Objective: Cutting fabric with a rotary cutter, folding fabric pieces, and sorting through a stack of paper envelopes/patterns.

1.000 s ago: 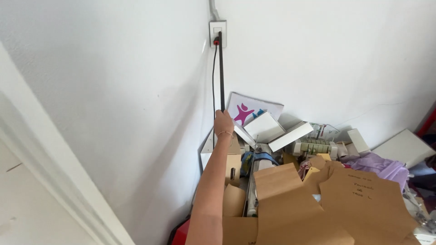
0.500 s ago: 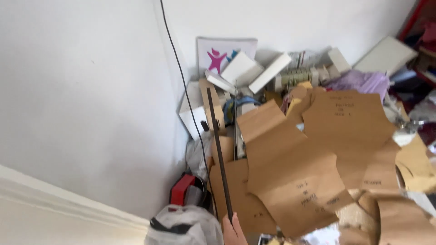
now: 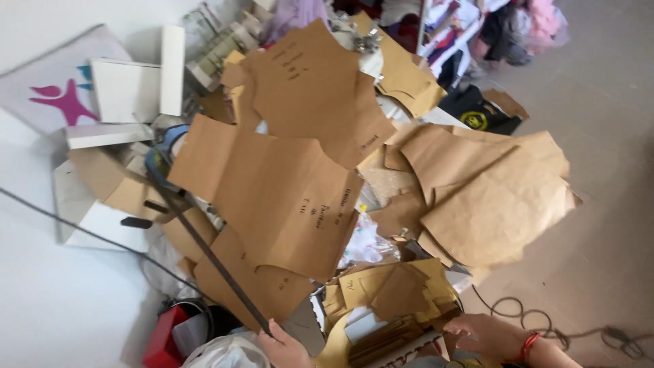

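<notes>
Two hands show at the bottom edge of what we can see. Our left hand [image 3: 285, 347] is curled shut around the near end of a long dark rod [image 3: 204, 252], which slants up and left from the grip across the pile, its far end near a blue object [image 3: 163, 146] by the wall. Our right hand [image 3: 487, 335], with a red band at the wrist, rests fingers loosely spread on a small stack of brown cut-outs [image 3: 395, 300], pinching nothing as far as we can tell.

Honestly the room to move is tight on the left: the white wall [image 3: 61, 300] runs right against the heap, with a thin black cable [image 3: 75, 228] crossing it. The open side is the right, where the tan floor [image 3: 599, 123] is bare past the ragged paper edges, aside from a coiled cord [image 3: 538, 320] close to our right wrist.

Counting: we make out at least four large brown paper pattern sheets [image 3: 286, 197] overlapping, plus smaller scraps too jumbled to number. One white box [image 3: 126, 88], one white board with a pink figure [image 3: 54, 85], one red container [image 3: 163, 337] low by the wall, one black bag [image 3: 477, 112] at the far side.
</notes>
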